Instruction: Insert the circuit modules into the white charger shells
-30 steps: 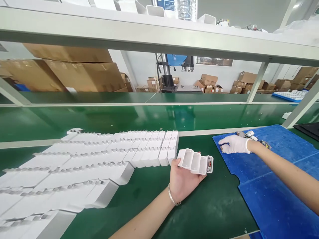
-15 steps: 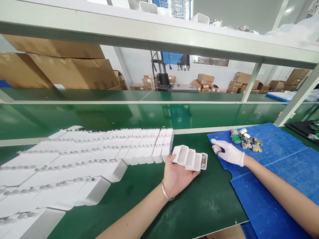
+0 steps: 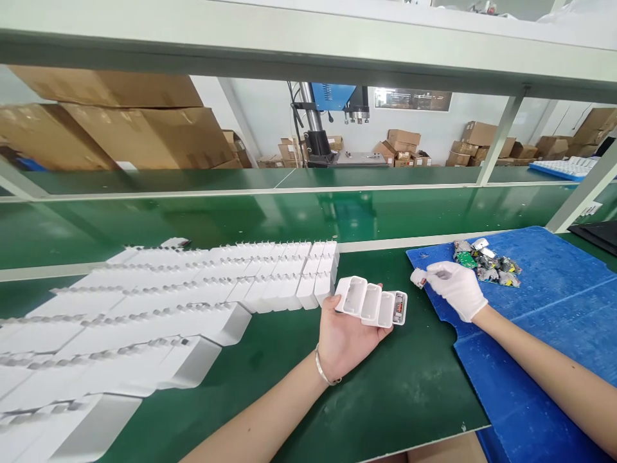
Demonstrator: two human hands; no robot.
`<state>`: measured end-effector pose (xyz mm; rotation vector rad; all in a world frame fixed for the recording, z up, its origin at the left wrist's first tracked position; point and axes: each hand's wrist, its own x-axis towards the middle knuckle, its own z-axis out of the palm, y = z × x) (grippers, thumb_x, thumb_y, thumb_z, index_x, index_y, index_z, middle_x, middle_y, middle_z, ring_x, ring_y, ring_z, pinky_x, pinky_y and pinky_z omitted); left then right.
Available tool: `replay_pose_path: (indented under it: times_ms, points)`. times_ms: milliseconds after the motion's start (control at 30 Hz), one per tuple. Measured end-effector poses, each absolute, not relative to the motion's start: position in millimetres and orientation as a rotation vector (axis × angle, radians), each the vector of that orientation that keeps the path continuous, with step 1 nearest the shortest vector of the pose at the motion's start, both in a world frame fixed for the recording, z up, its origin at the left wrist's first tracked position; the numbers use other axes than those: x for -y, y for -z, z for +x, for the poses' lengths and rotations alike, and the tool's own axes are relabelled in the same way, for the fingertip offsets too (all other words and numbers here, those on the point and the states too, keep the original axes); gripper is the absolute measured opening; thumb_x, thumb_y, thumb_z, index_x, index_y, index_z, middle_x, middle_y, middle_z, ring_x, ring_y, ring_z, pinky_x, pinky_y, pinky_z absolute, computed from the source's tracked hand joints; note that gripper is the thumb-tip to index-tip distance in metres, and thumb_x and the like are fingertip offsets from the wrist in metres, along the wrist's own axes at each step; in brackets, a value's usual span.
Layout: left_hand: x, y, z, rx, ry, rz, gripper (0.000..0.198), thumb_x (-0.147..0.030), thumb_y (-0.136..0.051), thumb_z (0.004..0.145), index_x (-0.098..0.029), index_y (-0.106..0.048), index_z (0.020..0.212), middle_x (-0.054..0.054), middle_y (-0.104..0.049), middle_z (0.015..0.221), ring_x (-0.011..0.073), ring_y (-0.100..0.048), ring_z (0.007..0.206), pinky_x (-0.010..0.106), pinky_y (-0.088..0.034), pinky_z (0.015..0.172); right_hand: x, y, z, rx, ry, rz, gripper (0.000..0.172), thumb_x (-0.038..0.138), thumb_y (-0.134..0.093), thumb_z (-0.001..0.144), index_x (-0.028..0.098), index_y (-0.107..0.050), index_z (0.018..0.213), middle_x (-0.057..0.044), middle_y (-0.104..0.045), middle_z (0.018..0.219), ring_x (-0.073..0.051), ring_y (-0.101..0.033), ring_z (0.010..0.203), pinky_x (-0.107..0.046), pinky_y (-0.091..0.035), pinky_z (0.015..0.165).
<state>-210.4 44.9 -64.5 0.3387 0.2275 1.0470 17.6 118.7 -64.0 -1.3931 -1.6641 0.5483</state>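
Note:
Bare and palm up, my left hand (image 3: 344,344) holds a row of several white plastic housings (image 3: 370,304), their open ends facing me. The rightmost housing (image 3: 399,308) has a circuit board with orange parts inside; the others look hollow. On my right hand (image 3: 456,287) is a white glove, and its fingertips pinch a small circuit board assembly (image 3: 418,278) over the left edge of the blue sheet (image 3: 530,341). Just behind that hand lies a pile of circuit board assemblies (image 3: 486,263), grey, green and yellow.
Rows of white housings (image 3: 202,321) cover the left of the green table (image 3: 385,399). A shelf beam (image 3: 308,45) crosses overhead, with a post (image 3: 501,138) at right. Cardboard boxes (image 3: 144,138) and a blue machine (image 3: 332,96) stand behind.
My right hand has turned and raised the circuit board assembly slightly, now gripping it by the fingertips. My left hand keeps its housings. The view has tilted down a little.

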Motion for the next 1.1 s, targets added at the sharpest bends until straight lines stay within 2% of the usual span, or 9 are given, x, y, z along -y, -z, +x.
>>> replay_pose_path:
  times_ms: [167, 333, 400, 500, 600, 667, 833, 967, 1100]
  points:
    - [-44.9, 63.8, -210.2, -0.237, -1.023, 0.363, 0.056, -0.052, -0.059, 0.067, -0.016, -0.057, 0.109, 0.010, -0.062, 0.110, 0.0266, -0.054, 0.107, 0.035, -0.043, 0.083, -110.5, 55.3, 12.2, 1.743, -0.409, -1.504, 0.033, 0.040, -0.071, 0.061, 0.019, -0.068, 0.086, -0.009, -0.063, 0.108, -0.023, -0.061, 0.093, -0.036, -0.048, 0.083]
    - [-45.5, 62.3, -210.4, -0.254, -1.025, 0.340, 0.056, -0.052, -0.059, 0.066, -0.016, -0.057, 0.109, 0.010, -0.062, 0.110, 0.0267, -0.054, 0.106, 0.035, -0.043, 0.082, -122.9, 63.4, 13.8, 1.864, -0.534, -1.496, 0.011, 0.025, -0.070, 0.060, 0.020, -0.060, 0.060, -0.001, -0.061, 0.068, -0.019, -0.058, 0.072, -0.031, -0.046, 0.070]
    - [-45.1, 61.8, -210.3, -0.274, -1.035, 0.331, 0.056, -0.051, -0.060, 0.065, -0.016, -0.058, 0.108, 0.010, -0.062, 0.109, 0.0271, -0.054, 0.105, 0.035, -0.043, 0.081, -125.6, 63.4, 14.9, 1.806, -0.580, -1.471, 0.010, 0.027, -0.067, 0.064, 0.019, -0.062, 0.068, 0.000, -0.063, 0.070, -0.017, -0.059, 0.070, -0.029, -0.048, 0.068]
    - [-44.1, 61.7, -210.0, -0.283, -1.043, 0.323, 0.056, -0.051, -0.060, 0.065, -0.016, -0.058, 0.108, 0.010, -0.062, 0.107, 0.0279, -0.053, 0.106, 0.036, -0.043, 0.082, -117.1, 56.2, 10.8, 1.602, -0.688, -1.327, 0.027, 0.036, -0.065, 0.070, 0.016, -0.061, 0.088, -0.004, -0.067, 0.082, -0.016, -0.062, 0.074, -0.032, -0.051, 0.071]
    - [-43.2, 61.9, -209.0, -0.276, -1.043, 0.321, 0.055, -0.051, -0.059, 0.066, -0.016, -0.058, 0.108, 0.009, -0.062, 0.107, 0.0281, -0.053, 0.105, 0.036, -0.043, 0.081, -95.1, 47.4, 0.0, 1.428, -0.835, -1.017, 0.040, 0.035, -0.077, 0.061, 0.018, -0.059, 0.093, -0.005, -0.066, 0.088, -0.017, -0.063, 0.077, -0.035, -0.053, 0.072]
    - [-42.4, 61.3, -207.4, -0.285, -1.055, 0.312, 0.054, -0.051, -0.059, 0.065, -0.016, -0.058, 0.107, 0.010, -0.062, 0.106, 0.0276, -0.054, 0.103, 0.036, -0.043, 0.081, -78.6, 45.3, -8.4, 1.498, -0.807, -0.891, 0.039, 0.028, -0.080, 0.058, 0.020, -0.061, 0.091, -0.005, -0.064, 0.096, -0.018, -0.063, 0.084, -0.034, -0.054, 0.073]
    - [-39.8, 57.9, -202.4, -0.325, -1.161, 0.330, 0.053, -0.043, -0.067, 0.059, -0.017, -0.060, 0.105, 0.007, -0.063, 0.103, 0.0231, -0.055, 0.097, 0.034, -0.043, 0.082, -55.3, 53.6, -21.3, 1.834, -0.726, -0.870, 0.037, 0.012, -0.068, 0.069, 0.024, -0.064, 0.103, -0.006, -0.056, 0.107, -0.015, -0.063, 0.086, -0.027, -0.056, 0.072]
    - [-38.9, 58.4, -202.6, -0.362, -1.204, 0.367, 0.061, -0.042, -0.070, 0.053, -0.018, -0.060, 0.109, 0.007, -0.063, 0.102, 0.0233, -0.055, 0.096, 0.033, -0.043, 0.082, -56.3, 61.4, -18.7, 1.902, -0.669, -0.838, 0.037, 0.015, -0.067, 0.074, 0.026, -0.062, 0.110, -0.005, -0.058, 0.105, -0.016, -0.064, 0.086, -0.025, -0.058, 0.071]
    - [-38.3, 60.8, -203.8, -0.382, -1.205, 0.388, 0.067, -0.042, -0.071, 0.051, -0.018, -0.060, 0.113, 0.006, -0.064, 0.099, 0.0232, -0.054, 0.093, 0.033, -0.043, 0.080, -56.6, 60.3, -13.9, 1.939, -0.386, -0.781, 0.035, 0.020, -0.071, 0.074, 0.026, -0.062, 0.108, -0.005, -0.063, 0.105, -0.017, -0.066, 0.086, -0.027, -0.058, 0.073]
